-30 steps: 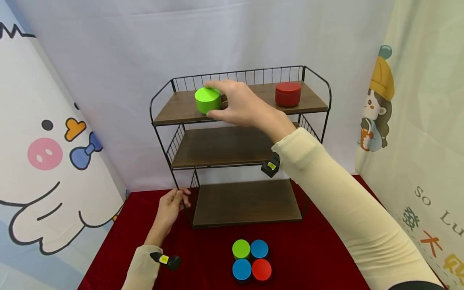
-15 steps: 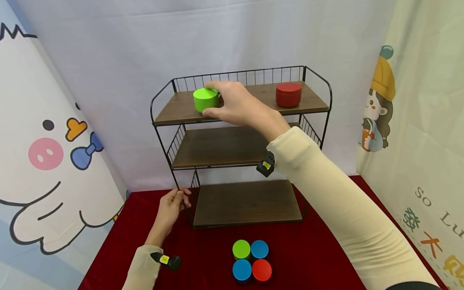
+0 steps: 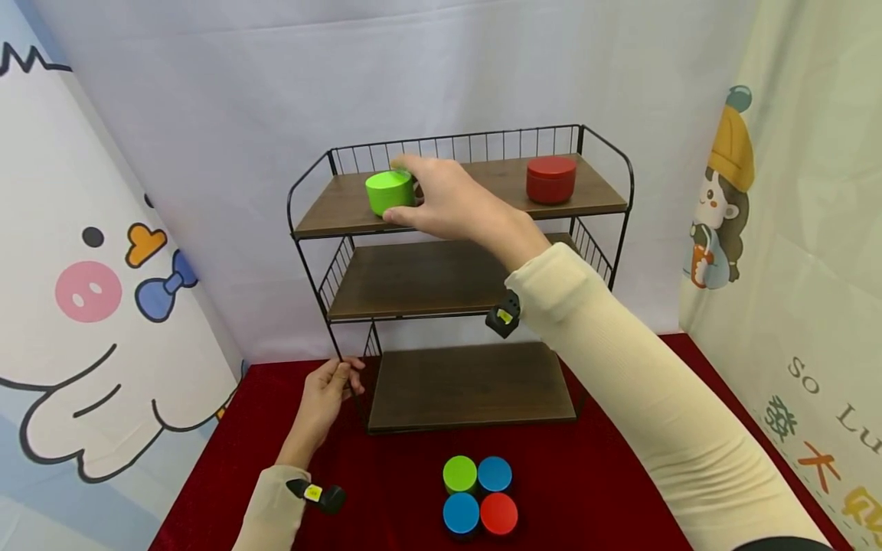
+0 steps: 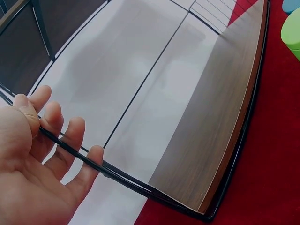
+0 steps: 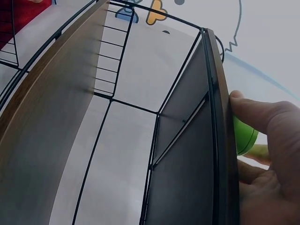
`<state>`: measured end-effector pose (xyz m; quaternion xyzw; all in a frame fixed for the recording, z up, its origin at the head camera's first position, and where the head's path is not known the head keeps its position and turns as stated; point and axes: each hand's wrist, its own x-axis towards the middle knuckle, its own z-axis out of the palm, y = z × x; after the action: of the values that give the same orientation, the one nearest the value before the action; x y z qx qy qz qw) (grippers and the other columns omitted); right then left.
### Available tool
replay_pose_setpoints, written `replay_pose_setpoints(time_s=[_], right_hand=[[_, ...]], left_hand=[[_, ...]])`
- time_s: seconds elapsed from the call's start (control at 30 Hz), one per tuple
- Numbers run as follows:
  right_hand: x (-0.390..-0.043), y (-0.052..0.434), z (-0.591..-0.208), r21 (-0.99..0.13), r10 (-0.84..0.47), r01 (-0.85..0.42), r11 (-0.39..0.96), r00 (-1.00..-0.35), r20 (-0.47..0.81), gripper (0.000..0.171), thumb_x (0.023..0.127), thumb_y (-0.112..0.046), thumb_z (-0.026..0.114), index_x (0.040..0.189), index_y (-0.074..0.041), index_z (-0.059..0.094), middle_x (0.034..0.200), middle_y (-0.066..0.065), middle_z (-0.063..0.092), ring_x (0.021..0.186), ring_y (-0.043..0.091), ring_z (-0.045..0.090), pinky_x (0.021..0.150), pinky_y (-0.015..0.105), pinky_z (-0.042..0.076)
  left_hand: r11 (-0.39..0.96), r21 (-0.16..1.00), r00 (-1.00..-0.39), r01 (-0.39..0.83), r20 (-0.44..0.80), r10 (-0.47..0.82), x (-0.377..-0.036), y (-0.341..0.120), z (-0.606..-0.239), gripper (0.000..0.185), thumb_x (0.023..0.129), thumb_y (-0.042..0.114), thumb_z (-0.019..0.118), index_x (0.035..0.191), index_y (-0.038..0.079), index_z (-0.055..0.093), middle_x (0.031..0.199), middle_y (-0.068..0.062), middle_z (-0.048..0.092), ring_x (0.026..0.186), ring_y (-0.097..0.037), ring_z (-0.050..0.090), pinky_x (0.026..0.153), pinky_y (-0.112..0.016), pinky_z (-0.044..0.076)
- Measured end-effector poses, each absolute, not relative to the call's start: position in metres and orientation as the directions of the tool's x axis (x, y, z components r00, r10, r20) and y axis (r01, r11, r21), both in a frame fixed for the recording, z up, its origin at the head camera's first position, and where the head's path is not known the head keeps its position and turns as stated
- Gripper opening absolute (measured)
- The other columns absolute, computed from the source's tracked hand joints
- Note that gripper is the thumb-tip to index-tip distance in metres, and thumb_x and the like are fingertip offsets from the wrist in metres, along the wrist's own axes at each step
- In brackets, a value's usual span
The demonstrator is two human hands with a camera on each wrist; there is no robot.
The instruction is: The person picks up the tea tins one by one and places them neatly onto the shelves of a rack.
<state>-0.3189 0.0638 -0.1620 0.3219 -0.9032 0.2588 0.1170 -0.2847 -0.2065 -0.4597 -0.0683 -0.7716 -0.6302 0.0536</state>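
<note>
My right grip [image 3: 448, 197] holds a green round box [image 3: 388, 193], fingers bent about it: the index finger reaches over the lid and the thumb lies low on the front side. The box is at the left part of the top board [image 3: 338, 205] of a three-tier rack [image 3: 420, 279], near the front edge; I cannot tell whether its base bears fully on the wood. Seen from my right wrist, the thumb tip lies against the edge of that board, and the green side shows just beyond it.

My left grip [image 3: 327, 392] is closed narrowly on the rack's black left front post [image 3: 312, 279], low down, beside the bottom board [image 3: 472, 386]. From the left wrist, my thumb is on one side of the bar and the fingers reach past it.

At the right end of the top board stands a red round box [image 3: 551, 180], well apart from the green one. In front of the rack, four round lids or boxes make a close square on the red surface [image 3: 620, 467]: a lime one [image 3: 459, 473] and a blue one [image 3: 494, 474] behind, another blue one [image 3: 461, 513] and a bright red one [image 3: 499, 513] in front. Behind everything hangs a white cloth [image 3: 413, 69].
</note>
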Motion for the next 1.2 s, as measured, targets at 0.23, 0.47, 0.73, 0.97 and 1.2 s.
replay_pose_setpoints(time_s=[0.23,0.47,0.73,0.97,1.2], right_hand=[[-0.312,0.069,-0.166,-0.396,-0.479,-0.650,0.649,-0.753,0.450,0.067,0.096,-0.028,0.073,0.152,-0.005,0.043,0.144,0.011,0.058,0.131,0.025,0.057,0.108,0.038,0.048],[-0.305,0.076,-0.171,-0.358,-0.472,-0.704,0.613,-0.690,0.549,0.060,0.096,-0.023,0.073,0.147,-0.004,0.049,0.140,0.012,0.061,0.129,0.026,0.058,0.109,0.039,0.047],[-0.293,0.087,-0.180,-0.330,-0.486,-0.780,0.532,-0.600,0.635,0.066,0.094,-0.018,0.075,0.151,-0.003,0.045,0.143,0.013,0.059,0.131,0.025,0.058,0.111,0.035,0.047],[-0.278,0.099,-0.187,-0.319,-0.469,-0.832,0.453,-0.527,0.709,0.065,0.093,-0.015,0.076,0.150,-0.003,0.047,0.143,0.014,0.059,0.132,0.020,0.056,0.111,0.035,0.048],[-0.260,0.110,-0.202,-0.301,-0.466,-0.868,0.395,-0.471,0.749,0.064,0.092,-0.012,0.077,0.148,-0.001,0.048,0.140,0.014,0.061,0.131,0.022,0.058,0.108,0.035,0.050]], left_hand=[[0.184,0.964,-0.982,0.190,0.187,0.034,-0.287,-0.207,-0.461,0.037,0.113,0.022,0.038,0.120,-0.008,0.060,0.083,-0.004,0.057,0.080,-0.012,0.064,0.079,-0.024,0.057],[0.188,0.963,-0.981,0.194,0.191,0.035,-0.286,-0.208,-0.460,0.037,0.112,0.023,0.039,0.118,-0.006,0.062,0.082,-0.003,0.058,0.079,-0.012,0.064,0.079,-0.024,0.057],[0.190,0.962,-0.981,0.195,0.193,0.026,-0.281,-0.206,-0.457,0.040,0.112,0.025,0.039,0.119,-0.008,0.062,0.082,-0.004,0.058,0.079,-0.011,0.064,0.078,-0.024,0.057],[0.190,0.963,-0.982,0.191,0.188,0.030,-0.282,-0.206,-0.457,0.039,0.112,0.024,0.038,0.120,-0.007,0.062,0.083,-0.004,0.058,0.080,-0.012,0.064,0.079,-0.026,0.058],[0.198,0.965,-0.985,0.175,0.172,0.030,-0.284,-0.207,-0.459,0.037,0.113,0.023,0.038,0.120,-0.005,0.062,0.082,-0.002,0.057,0.080,-0.011,0.064,0.079,-0.024,0.057]])
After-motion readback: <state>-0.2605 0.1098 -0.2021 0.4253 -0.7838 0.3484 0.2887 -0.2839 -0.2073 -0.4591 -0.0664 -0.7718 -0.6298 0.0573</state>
